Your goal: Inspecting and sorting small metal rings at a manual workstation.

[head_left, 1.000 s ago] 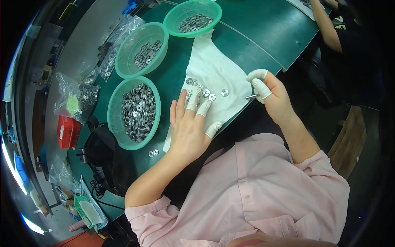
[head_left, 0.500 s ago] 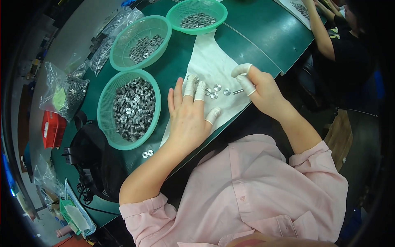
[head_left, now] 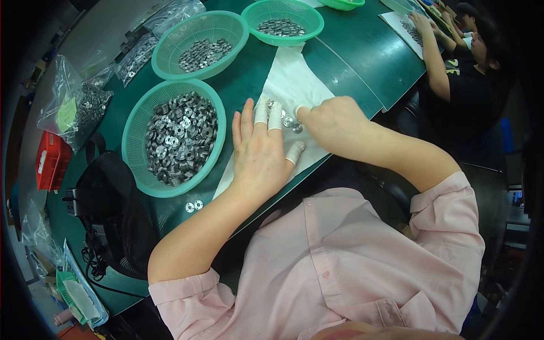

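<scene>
washers (head_left: 288,121): bare metal, silvery, glossy
cloth (head_left: 297,85): white fabric, matt, soft creases
finger cots (head_left: 275,115): pale rubbery, smooth, matt
baskets (head_left: 139,126): green plastic mesh, slight sheen
table (head_left: 362,62): dark green mat, smooth, low gloss
bags (head_left: 76,107): clear plastic film, shiny, crinkled
shirt (head_left: 340,266): pink woven cloth, matt

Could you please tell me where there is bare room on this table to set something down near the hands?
Bare green table lies right of the white cloth, toward the far person's sheet. A smaller patch sits between the near basket and the cloth. The left is crowded: three baskets, bags, a black bag. Left hand and right hand cover the cloth's near end.
</scene>
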